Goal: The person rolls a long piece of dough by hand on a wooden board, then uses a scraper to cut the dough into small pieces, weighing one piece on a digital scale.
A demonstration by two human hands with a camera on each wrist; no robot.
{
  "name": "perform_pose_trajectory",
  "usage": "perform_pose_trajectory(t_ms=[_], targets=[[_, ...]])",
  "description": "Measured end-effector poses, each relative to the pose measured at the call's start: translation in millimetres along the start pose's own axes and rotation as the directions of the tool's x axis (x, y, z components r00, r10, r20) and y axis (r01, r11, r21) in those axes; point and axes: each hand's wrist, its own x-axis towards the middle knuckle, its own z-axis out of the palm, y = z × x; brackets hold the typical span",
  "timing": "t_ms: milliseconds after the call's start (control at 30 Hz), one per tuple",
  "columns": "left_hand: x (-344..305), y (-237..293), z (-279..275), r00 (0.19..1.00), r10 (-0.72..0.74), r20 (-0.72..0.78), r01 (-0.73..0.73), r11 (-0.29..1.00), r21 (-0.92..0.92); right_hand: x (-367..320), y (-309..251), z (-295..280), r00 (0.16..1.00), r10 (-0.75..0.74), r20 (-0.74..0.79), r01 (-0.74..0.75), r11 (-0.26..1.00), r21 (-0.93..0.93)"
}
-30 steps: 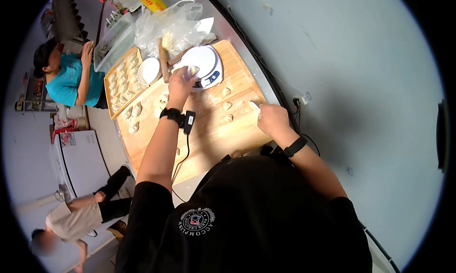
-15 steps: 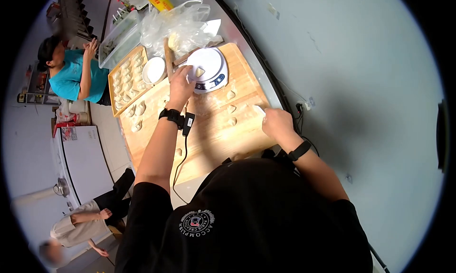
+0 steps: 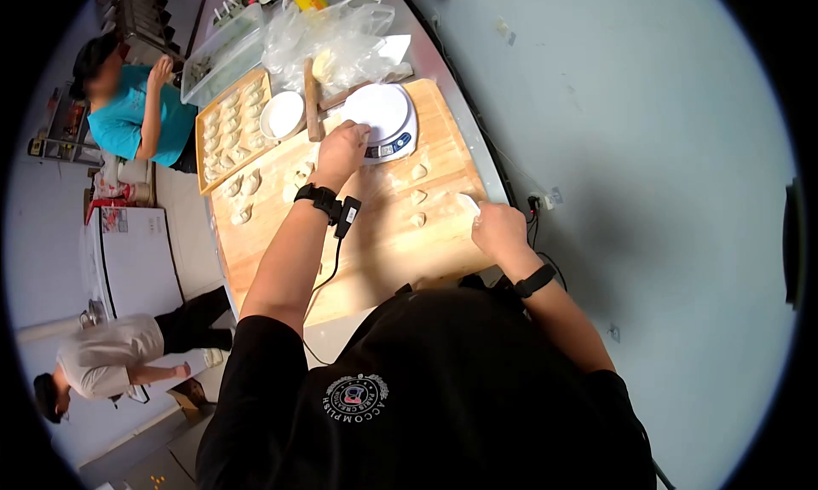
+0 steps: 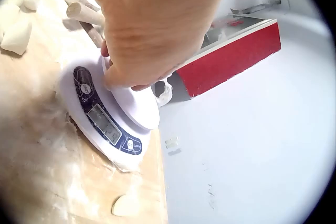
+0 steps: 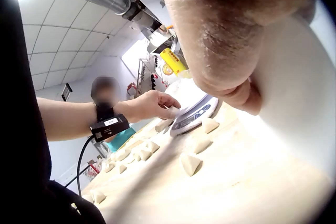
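Note:
My left hand is over the near edge of a white kitchen scale, fingers bent down at its round plate. A small pale dough piece shows between its thumb and fingers in the right wrist view; from the head camera the hand covers it. The scale's display faces me, lit with digits too blurred to read. At the board's right side, my right hand grips a flat white dough scraper. Between the hands lie three cut dough pieces in a row.
The floured wooden board carries more dough pieces at left. Behind them stand a wooden tray of shaped dough, a white bowl, a rolling pin and plastic bags. A wall rises at right; two people are at left.
The dough piece seen on the scale plate earlier is now covered by my left hand, which has moved onto the plate's edge. My right hand keeps the scraper at nearly the same place.

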Motion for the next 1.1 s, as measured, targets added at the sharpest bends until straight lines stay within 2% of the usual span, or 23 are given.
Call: perform_pose_trajectory(t_ms=[100,200,300,400,500,567,600,667,700,800,933,1100], targets=[[-36.5,-2.0,-13.9,0.996,-0.094,-0.009,0.092,0.99,-0.107,1.4,1.8,2.6,1.0,-0.006,-0.003,0.006,1.0,-0.012],[-88.2,-31.9,-23.1,0.983,-0.185,-0.007,0.183,0.973,-0.143,1.6,-0.7,-2.8,1.0,0.003,0.03,-0.003,1.0,-0.015],[-140.4,-50.0,-42.2,0.93,-0.365,0.047,0.368,0.916,-0.158,3.0,1.8,-0.5,0.999,0.004,0.033,-0.004,1.0,-0.014],[-183.9,-59.8,-49.5,0.906,-0.418,-0.069,0.381,0.875,-0.3,4.7,1.4,-2.3,0.998,0.026,0.065,-0.026,1.0,-0.008],[-225.1,-63.0,-54.1,0.927,-0.375,0.027,0.366,0.885,-0.287,6.1,5.7,-1.9,0.998,0.009,0.06,-0.009,1.0,-0.001],[-242.5,-47.8,-61.0,0.976,-0.173,0.134,0.198,0.96,-0.2,5.7,5.2,-1.9,0.999,-0.009,0.048,0.009,1.0,-0.001],[-243.2,-30.0,-65.0,0.955,-0.206,0.212,0.239,0.96,-0.145,5.2,4.6,-2.2,0.999,-0.014,0.042,0.014,1.0,-0.005],[-258.8,-38.4,-46.8,0.977,-0.035,0.209,0.039,0.999,-0.015,5.5,3.9,-1.8,0.999,-0.018,0.034,0.018,1.0,-0.005],[-260.7,-37.3,-44.1,0.978,0.034,0.206,-0.048,0.997,0.065,5.7,4.5,-0.4,0.999,-0.018,0.032,0.018,1.0,0.0],[-247.0,-38.5,-41.4,0.976,0.072,0.205,-0.091,0.992,0.082,5.9,4.8,-3.2,0.999,-0.005,0.051,0.005,1.0,0.003],[-203.7,-14.1,-43.3,0.983,-0.12,0.141,0.131,0.989,-0.069,4.2,3.0,-2.4,1.0,-0.009,0.029,0.009,1.0,0.013],[-102.0,4.1,-37.1,0.986,-0.161,-0.041,0.153,0.977,-0.151,3.4,4.1,2.0,0.999,-0.031,0.008,0.031,0.999,0.016]])
